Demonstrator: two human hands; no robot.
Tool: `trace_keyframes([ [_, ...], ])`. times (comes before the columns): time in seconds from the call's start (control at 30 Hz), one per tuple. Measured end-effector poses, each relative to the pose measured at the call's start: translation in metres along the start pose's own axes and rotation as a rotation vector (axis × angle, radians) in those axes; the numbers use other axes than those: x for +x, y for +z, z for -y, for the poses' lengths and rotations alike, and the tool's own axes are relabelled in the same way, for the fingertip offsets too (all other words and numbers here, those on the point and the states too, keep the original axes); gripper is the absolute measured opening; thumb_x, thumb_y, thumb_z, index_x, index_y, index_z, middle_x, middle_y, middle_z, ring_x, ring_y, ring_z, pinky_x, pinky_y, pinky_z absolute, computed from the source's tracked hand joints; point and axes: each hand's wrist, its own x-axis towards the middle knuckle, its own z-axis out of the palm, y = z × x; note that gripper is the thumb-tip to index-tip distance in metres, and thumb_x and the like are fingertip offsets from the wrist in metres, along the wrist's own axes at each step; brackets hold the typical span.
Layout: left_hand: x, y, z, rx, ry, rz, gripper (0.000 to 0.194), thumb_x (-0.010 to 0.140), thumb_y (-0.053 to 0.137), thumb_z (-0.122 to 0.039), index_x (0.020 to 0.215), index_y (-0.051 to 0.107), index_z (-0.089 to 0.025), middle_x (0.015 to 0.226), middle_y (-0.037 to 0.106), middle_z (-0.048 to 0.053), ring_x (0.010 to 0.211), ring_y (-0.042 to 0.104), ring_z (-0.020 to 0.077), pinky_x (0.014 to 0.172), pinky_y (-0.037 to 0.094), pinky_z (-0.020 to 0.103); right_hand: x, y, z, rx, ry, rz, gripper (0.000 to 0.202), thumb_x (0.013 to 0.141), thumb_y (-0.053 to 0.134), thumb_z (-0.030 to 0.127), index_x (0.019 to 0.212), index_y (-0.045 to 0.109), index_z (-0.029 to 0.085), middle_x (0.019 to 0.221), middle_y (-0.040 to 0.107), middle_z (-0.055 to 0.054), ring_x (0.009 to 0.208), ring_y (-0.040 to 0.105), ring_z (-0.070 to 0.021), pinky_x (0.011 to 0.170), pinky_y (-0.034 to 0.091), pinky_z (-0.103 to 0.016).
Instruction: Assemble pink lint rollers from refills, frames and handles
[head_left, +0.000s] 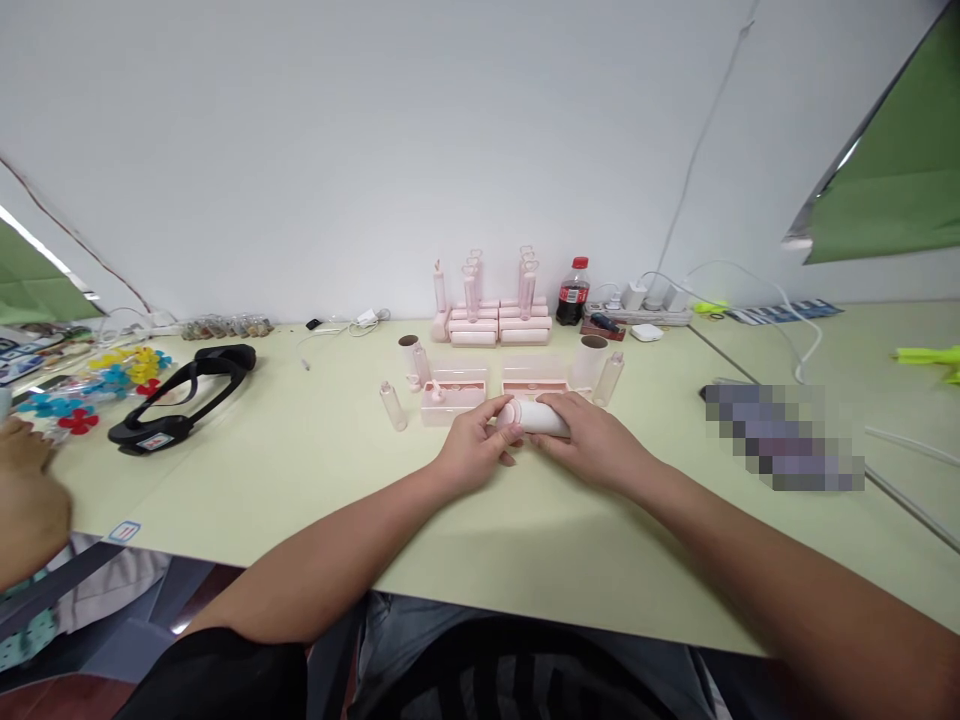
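A white lint roller roll [541, 418] with a pink end piece lies level between my two hands, just above the table. My left hand [480, 440] is closed around its pink end. My right hand [589, 435] wraps the other end from above. Behind them sit two pink lint roller cases with raised clear lids, the left case [454, 397] and the right case [535, 385]. Upright white rolls with brown cores stand behind, one at the left [409, 350] and another at the right [589, 360]. Clear pink handles stand nearby, including the left handle [392, 406] and right handle [608, 380].
Several finished pink lint rollers [499, 322] are stacked by the wall, beside a cola bottle [573, 292] and a power strip [660, 312]. A black headset [184, 398] and colourful plastic pieces [120, 380] lie left. Another person's hand [30, 495] is at the far left. A blurred-out item [784, 437] lies right.
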Motion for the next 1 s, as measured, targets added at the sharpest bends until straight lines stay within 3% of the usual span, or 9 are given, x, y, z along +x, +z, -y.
trace_keyframes([
  [0.1,-0.001,-0.003,-0.005,0.062,0.052,0.023,0.066,0.080,0.068,-0.045,0.136,0.048,-0.015,0.089,0.064,0.007,0.077,0.064,0.0175,0.055,0.055,0.026,0.000,-0.004,0.003,0.050,-0.067,-0.040,0.032,0.083,0.060,0.038,0.111,0.060,0.022,0.110,0.067,-0.009,0.100,0.061,-0.0276,0.082,0.047,-0.039],
  [0.17,-0.001,-0.010,-0.012,0.212,0.179,-0.010,0.061,0.082,0.067,-0.045,0.134,0.051,-0.019,0.095,0.064,0.007,0.066,0.060,0.0121,0.053,0.051,0.024,0.000,-0.007,0.006,0.131,-0.041,-0.050,0.030,0.081,0.062,0.038,0.107,0.062,0.022,0.106,0.069,-0.007,0.093,0.063,-0.0259,0.077,0.048,-0.037],
  [0.3,-0.002,-0.036,-0.035,0.654,0.453,-0.277,0.039,0.089,0.057,-0.038,0.123,0.059,-0.019,0.099,0.061,0.006,0.058,0.051,0.0077,0.061,0.047,0.026,0.000,-0.010,0.006,0.307,0.107,-0.085,0.042,0.080,0.062,0.039,0.119,0.061,0.024,0.113,0.070,-0.006,0.091,0.065,-0.0252,0.071,0.048,-0.033],
  [0.4,0.000,-0.056,-0.050,0.883,0.319,-0.471,0.041,0.089,0.054,-0.031,0.128,0.055,-0.017,0.076,0.060,0.001,0.065,0.056,0.0140,0.066,0.045,0.028,0.004,-0.007,0.000,0.355,0.204,-0.071,0.043,0.081,0.061,0.041,0.120,0.063,0.023,0.115,0.069,-0.008,0.091,0.065,-0.0257,0.069,0.048,-0.032],
  [0.5,0.001,-0.068,-0.058,0.940,0.120,-0.463,0.045,0.089,0.052,-0.028,0.132,0.052,-0.015,0.066,0.060,-0.001,0.067,0.059,0.0174,0.065,0.044,0.028,0.007,-0.004,-0.006,0.366,0.298,-0.026,0.043,0.082,0.059,0.043,0.119,0.063,0.020,0.114,0.069,-0.009,0.088,0.065,-0.0248,0.067,0.046,-0.031],
  [0.57,0.000,-0.073,-0.061,0.936,0.128,-0.477,0.041,0.089,0.051,-0.028,0.128,0.056,-0.016,0.066,0.061,-0.002,0.065,0.059,0.0166,0.064,0.043,0.027,0.009,-0.004,-0.008,0.342,0.336,0.012,0.042,0.082,0.059,0.043,0.117,0.063,0.020,0.111,0.069,-0.010,0.086,0.065,-0.0246,0.066,0.045,-0.030],
  [0.7,-0.003,-0.082,-0.067,0.918,0.289,-0.612,0.036,0.088,0.051,-0.029,0.121,0.062,-0.017,0.058,0.054,-0.004,0.056,0.053,0.0133,0.063,0.043,0.025,0.008,-0.006,-0.008,0.266,0.346,0.107,0.034,0.079,0.061,0.041,0.106,0.067,0.021,0.101,0.070,-0.008,0.082,0.064,-0.0240,0.063,0.043,-0.029],
  [0.87,-0.003,-0.087,-0.069,0.919,0.323,-0.577,0.032,0.088,0.051,-0.032,0.112,0.067,-0.018,0.060,0.056,-0.003,0.054,0.051,0.0118,0.061,0.043,0.024,0.008,-0.010,-0.007,0.183,0.344,0.130,0.029,0.081,0.057,0.042,0.096,0.068,0.020,0.093,0.071,-0.007,0.075,0.063,-0.0223,0.056,0.039,-0.028],
  [1.0,-0.005,-0.094,-0.077,1.041,0.228,-0.785,0.035,0.088,0.050,-0.040,0.110,0.067,-0.019,0.086,0.065,0.004,0.065,0.058,0.0154,0.070,0.045,0.030,0.008,-0.013,-0.007,0.061,0.322,0.162,0.028,0.083,0.055,0.042,0.089,0.071,0.020,0.093,0.071,-0.008,0.076,0.063,-0.0232,0.056,0.038,-0.028],
])
